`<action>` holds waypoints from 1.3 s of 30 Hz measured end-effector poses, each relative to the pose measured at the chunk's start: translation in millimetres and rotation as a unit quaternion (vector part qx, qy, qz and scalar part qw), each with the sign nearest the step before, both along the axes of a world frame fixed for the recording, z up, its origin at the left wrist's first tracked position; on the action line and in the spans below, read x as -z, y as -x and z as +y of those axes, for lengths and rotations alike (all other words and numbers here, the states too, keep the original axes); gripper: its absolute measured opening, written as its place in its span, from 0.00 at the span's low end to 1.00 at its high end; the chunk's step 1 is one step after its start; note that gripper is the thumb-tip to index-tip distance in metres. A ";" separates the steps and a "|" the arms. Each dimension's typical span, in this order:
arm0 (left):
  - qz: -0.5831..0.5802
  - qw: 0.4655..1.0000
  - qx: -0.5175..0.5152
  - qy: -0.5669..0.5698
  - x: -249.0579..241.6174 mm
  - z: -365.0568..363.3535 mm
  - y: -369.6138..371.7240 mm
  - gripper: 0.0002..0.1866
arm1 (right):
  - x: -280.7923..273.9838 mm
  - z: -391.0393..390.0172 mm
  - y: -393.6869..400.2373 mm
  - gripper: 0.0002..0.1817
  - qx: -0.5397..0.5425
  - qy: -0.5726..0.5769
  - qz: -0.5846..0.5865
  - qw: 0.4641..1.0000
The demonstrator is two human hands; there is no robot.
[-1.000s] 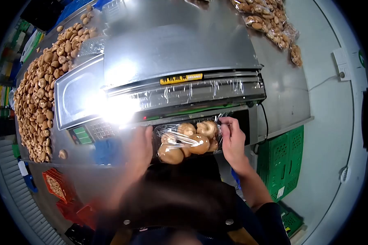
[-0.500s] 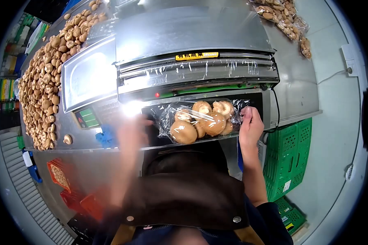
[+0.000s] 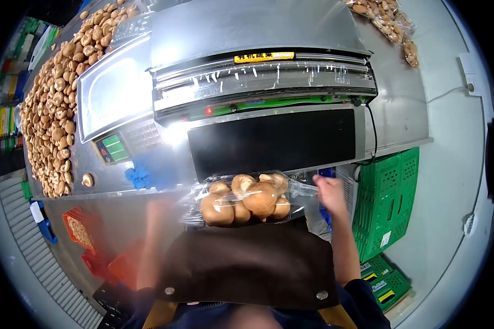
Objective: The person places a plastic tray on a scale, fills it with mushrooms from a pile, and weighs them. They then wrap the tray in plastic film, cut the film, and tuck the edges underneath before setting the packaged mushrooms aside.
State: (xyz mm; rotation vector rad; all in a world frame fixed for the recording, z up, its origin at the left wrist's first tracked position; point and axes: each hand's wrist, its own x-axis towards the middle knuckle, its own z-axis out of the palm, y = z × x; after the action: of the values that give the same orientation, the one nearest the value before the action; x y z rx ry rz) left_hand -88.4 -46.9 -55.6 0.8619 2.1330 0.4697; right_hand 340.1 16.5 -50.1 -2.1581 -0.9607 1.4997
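Several brown mushrooms wrapped in clear film form a pack (image 3: pixel 247 200) in front of my body, by the near edge of the steel table. My right hand (image 3: pixel 331 193) is closed on the film at the pack's right end, which is pulled taut. At the pack's left end, my left hand (image 3: pixel 167 205) is smeared by glare and motion, so its fingers cannot be made out. Beyond the pack lies the black plate (image 3: pixel 274 140) of the wrapping machine (image 3: pixel 263 82), with strips of film hanging from its roller bar.
Loose mushrooms (image 3: pixel 52 118) are heaped at the left, beside a steel scale tray (image 3: pixel 115 88). A blue crumpled item (image 3: pixel 137 176) lies near the front edge. Green crates (image 3: pixel 387 203) stand at the right, red crates (image 3: pixel 79 227) at lower left. Bagged mushrooms (image 3: pixel 384 22) lie at the back right.
The mushroom pack has moved off the black plate towards my body, and both hands have come down with it. More of the plate now shows.
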 end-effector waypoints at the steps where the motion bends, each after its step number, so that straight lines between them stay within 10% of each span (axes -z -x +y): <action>1: 0.029 0.996 0.023 0.076 3.5 -5.7 -1.6 0.20 | 27.2 -10.1 2.1 0.23 -0.033 0.019 -0.014 0.999; 3: 0.158 0.974 0.126 0.104 22.7 1.6 -49.2 0.19 | 89.6 -28.5 28.0 0.18 -0.202 -0.102 -0.076 0.971; 4: -0.081 0.987 0.136 0.028 6.0 12.1 -65.2 0.16 | 85.2 -29.0 61.6 0.16 -0.038 -0.054 0.084 0.994; 5: -0.417 0.907 0.055 -0.007 -10.7 22.6 -81.3 0.14 | 77.3 -27.5 93.4 0.15 0.129 -0.003 0.238 0.963; 6: -0.625 0.779 -0.005 0.046 -27.6 33.4 -97.3 0.14 | 70.0 -30.5 105.9 0.15 0.069 0.003 0.298 0.952; 9: -0.318 0.871 0.183 -0.327 -51.6 50.6 -120.6 0.11 | 43.4 -28.8 131.9 0.16 -0.116 0.006 0.463 0.879; 13: 0.030 0.740 0.466 -0.484 -104.1 79.0 -110.7 0.13 | -114.6 27.7 131.5 0.12 -0.265 -0.009 0.549 0.793; 15: -0.092 0.675 0.357 -0.639 -93.8 84.2 -133.2 0.12 | -130.4 23.6 134.8 0.11 -0.242 0.174 0.549 0.781; 18: -0.434 0.695 0.396 -0.413 -98.4 81.3 -147.3 0.15 | -68.4 -3.3 137.8 0.15 -0.257 0.213 0.473 0.815; 21: -0.497 0.701 0.385 -0.337 -103.7 78.7 -149.9 0.15 | -18.7 20.6 134.1 0.21 -0.276 0.236 0.388 0.847; 23: -0.529 0.716 0.357 -0.283 -98.5 75.8 -145.1 0.15 | -73.3 69.4 95.4 0.23 -0.404 -0.003 0.334 0.851; 27: -0.640 0.725 0.218 -0.127 -80.8 64.6 -126.9 0.16 | -147.5 108.9 84.2 0.37 -0.625 -0.075 0.287 0.722; 31: -0.747 0.664 -0.012 -0.005 -62.5 50.0 -97.2 0.17 | -111.7 108.2 117.1 0.22 -0.500 -0.033 0.288 0.816; 34: -0.620 0.770 -0.115 -0.093 -55.4 53.0 -29.0 0.16 | -134.3 125.8 135.7 0.16 -0.336 0.027 0.153 0.929; 36: -0.488 0.829 -0.184 -0.201 -52.9 55.1 36.3 0.15 | -153.6 156.2 133.1 0.14 -0.038 -0.057 0.169 0.983; 39: -0.233 0.864 -0.277 -0.351 -32.4 32.6 160.3 0.17 | -129.0 210.7 44.7 0.25 0.043 -0.347 0.466 0.813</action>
State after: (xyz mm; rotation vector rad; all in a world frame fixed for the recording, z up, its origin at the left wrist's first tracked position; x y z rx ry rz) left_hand -248.6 -14.3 -23.2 0.3959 1.7090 1.6487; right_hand 295.4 227.3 78.9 -0.7640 -0.8068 1.5379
